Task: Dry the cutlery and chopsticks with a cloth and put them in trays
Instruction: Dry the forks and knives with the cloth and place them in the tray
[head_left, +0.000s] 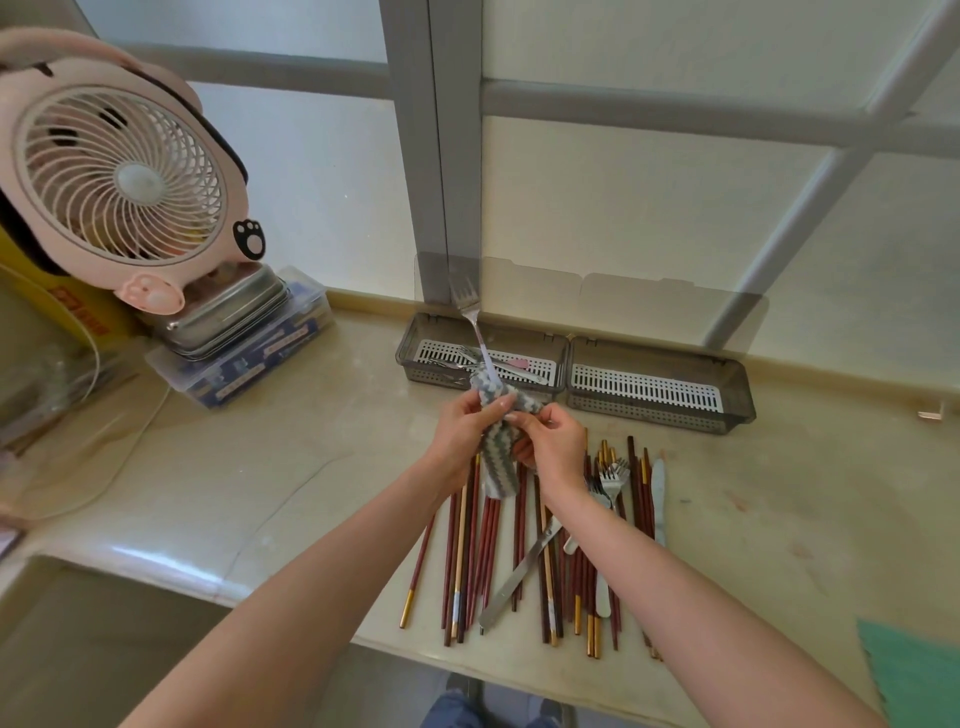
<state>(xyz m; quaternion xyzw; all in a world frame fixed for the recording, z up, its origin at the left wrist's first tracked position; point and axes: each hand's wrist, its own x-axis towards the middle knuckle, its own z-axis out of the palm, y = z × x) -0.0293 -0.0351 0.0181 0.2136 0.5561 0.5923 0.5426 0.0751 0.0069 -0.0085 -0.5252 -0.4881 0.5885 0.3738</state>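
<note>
A grey-and-white striped cloth (496, 462) is wrapped round the handle of a steel fork (470, 312), whose tines point up and away. My left hand (462, 434) grips the cloth with the fork inside. My right hand (553, 447) pinches the cloth from the right. Both hands hover over the counter, just in front of the left tray (410, 343), which holds several pieces of cutlery. The right tray (737, 384) shows only its white slotted insert. Below my hands lie several red-brown chopsticks (470, 561), forks (613, 475) and knives (519, 571).
A pink fan (124, 171) stands on a steel box (228, 312) atop a plastic box at the back left, with a white cable (130, 447) trailing over the counter. A green cloth (914, 670) lies at the lower right. The counter's front edge runs under the chopstick ends.
</note>
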